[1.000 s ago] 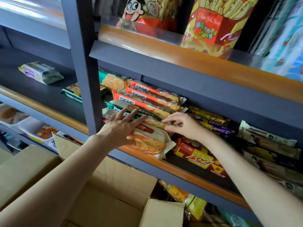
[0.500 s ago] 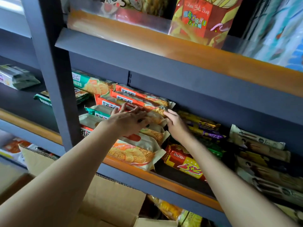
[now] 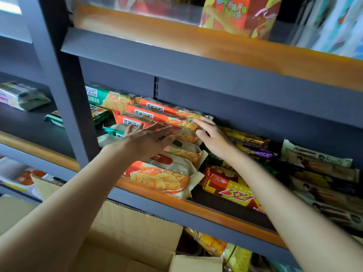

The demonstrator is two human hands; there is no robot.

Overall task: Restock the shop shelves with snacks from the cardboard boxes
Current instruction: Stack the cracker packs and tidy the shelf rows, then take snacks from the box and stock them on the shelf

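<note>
A row of orange biscuit packs (image 3: 161, 177) lies stacked front to back on the middle shelf (image 3: 206, 211). My left hand (image 3: 149, 140) lies flat on top of the packs with straight, spread fingers. My right hand (image 3: 212, 136) presses with straight fingers against the right ends of the rear orange packs (image 3: 157, 112). Neither hand grips a pack. An open cardboard box (image 3: 127, 232) stands below the shelf, under my left arm.
A dark upright post (image 3: 64, 91) stands left of the packs. Green biscuit packs (image 3: 106, 97) lie behind; a red-yellow "3+2" pack (image 3: 231, 191) and darker snack bars (image 3: 322, 173) lie to the right. Large snack bags (image 3: 239, 14) fill the shelf above.
Both hands have flattened out and slid further back over the packs. The right hand has moved from the pack ends near the front to the rear packs.
</note>
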